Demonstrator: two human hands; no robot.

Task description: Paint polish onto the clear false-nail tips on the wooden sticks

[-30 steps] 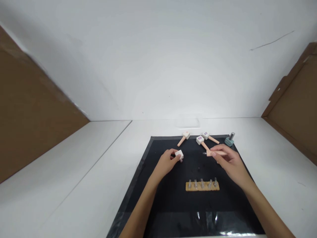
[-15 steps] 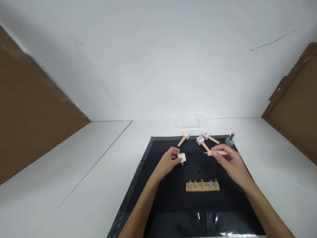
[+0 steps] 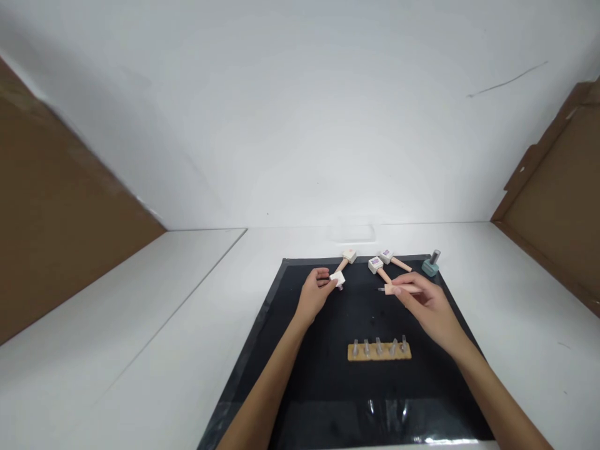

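Observation:
My left hand [image 3: 315, 297] is closed on a small white square nail polish bottle [image 3: 337, 279], whose neck points down and to the right. Between the thumb and fingers of my right hand [image 3: 424, 306] is a pink nail polish cap [image 3: 398, 289]. Its thin brush [image 3: 381, 289] points left towards the bottle, with a gap between them. Nearer to me, a tan strip [image 3: 379, 352] carries several clear nail tips [image 3: 379, 345] standing in a row. My fingers partly hide both held things.
Beyond my hands lie three white bottles with long pink caps: a left one [image 3: 349, 256], a middle one [image 3: 375, 265] and a right one [image 3: 387, 255]. A teal bottle [image 3: 430, 267] stands at the black mat's [image 3: 323, 387] far right corner. Brown cardboard [image 3: 70, 206] flanks the left side.
My left hand has moved farther from me with the white bottle, close to the left lying bottle's cap. My right hand keeps the brush cap, with little movement. The view has shifted slightly.

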